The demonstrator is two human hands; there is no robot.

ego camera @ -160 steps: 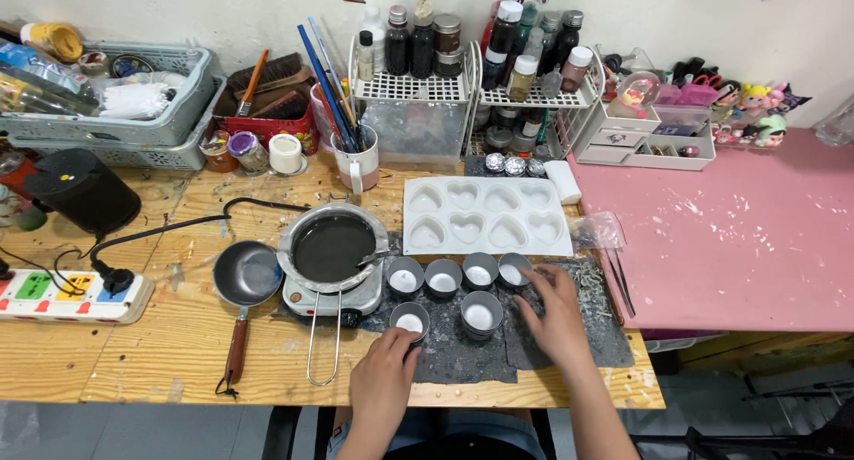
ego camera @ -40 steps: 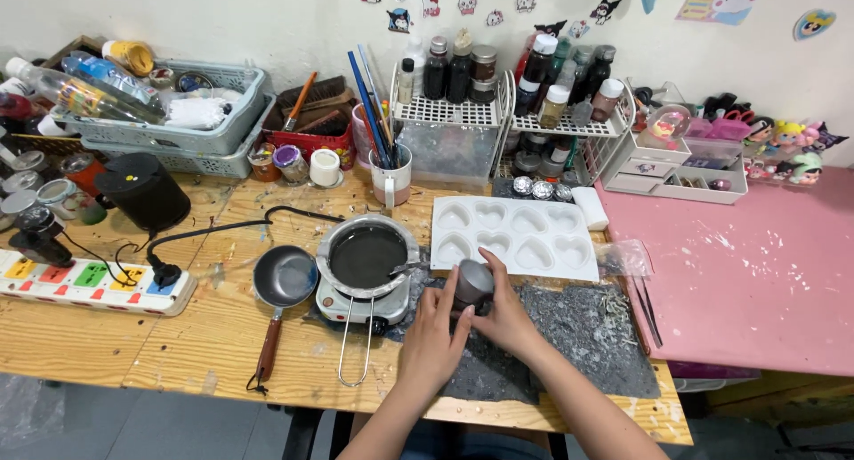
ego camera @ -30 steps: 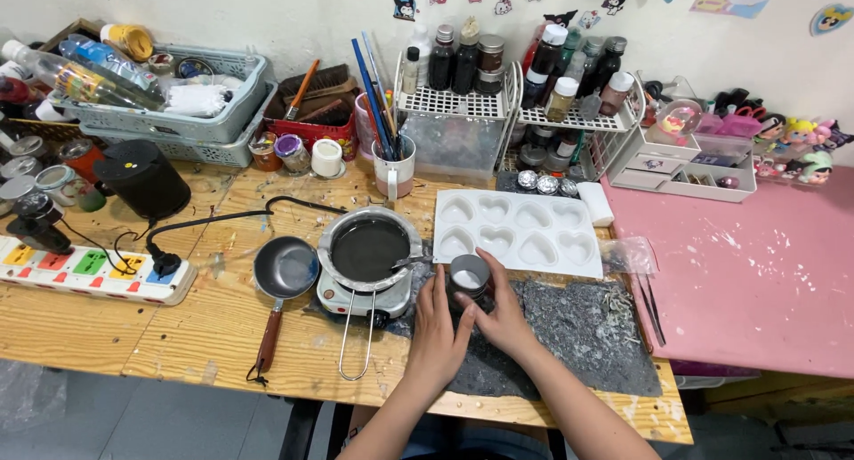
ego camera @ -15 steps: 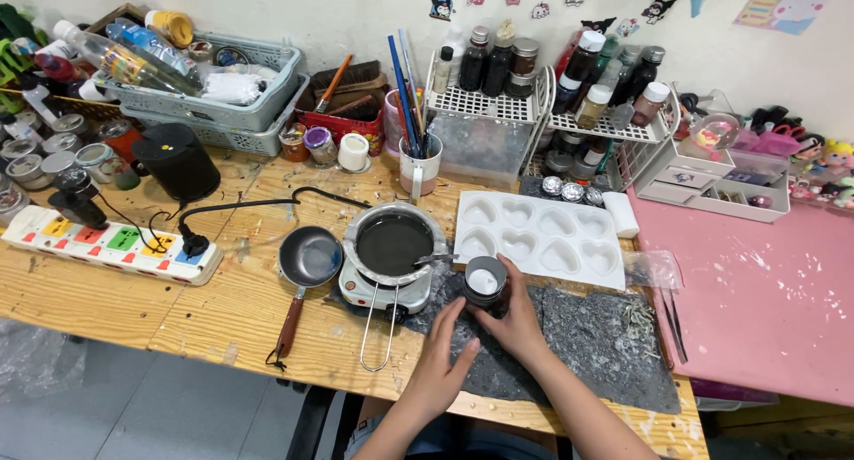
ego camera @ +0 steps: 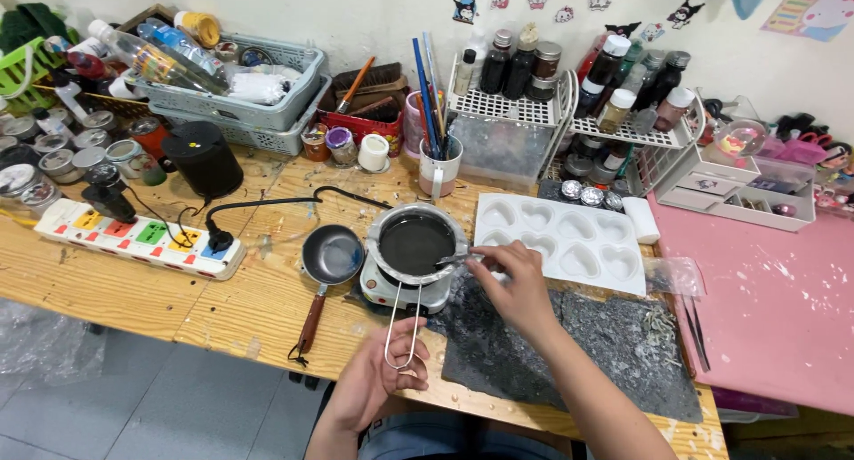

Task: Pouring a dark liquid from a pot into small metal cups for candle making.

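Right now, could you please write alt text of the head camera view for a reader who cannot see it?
A person's right hand dips a thin metal tool into a melting pot of dark liquid on a small hot plate, while the left hand holds the pot's wire handle. A white heart-shaped mould lies beside it on the cluttered wooden table.

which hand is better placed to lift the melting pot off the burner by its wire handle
Left. The left hand already rests at the end of the wire handle of the pot. The right hand is busy holding a thin tool at the pot's rim.
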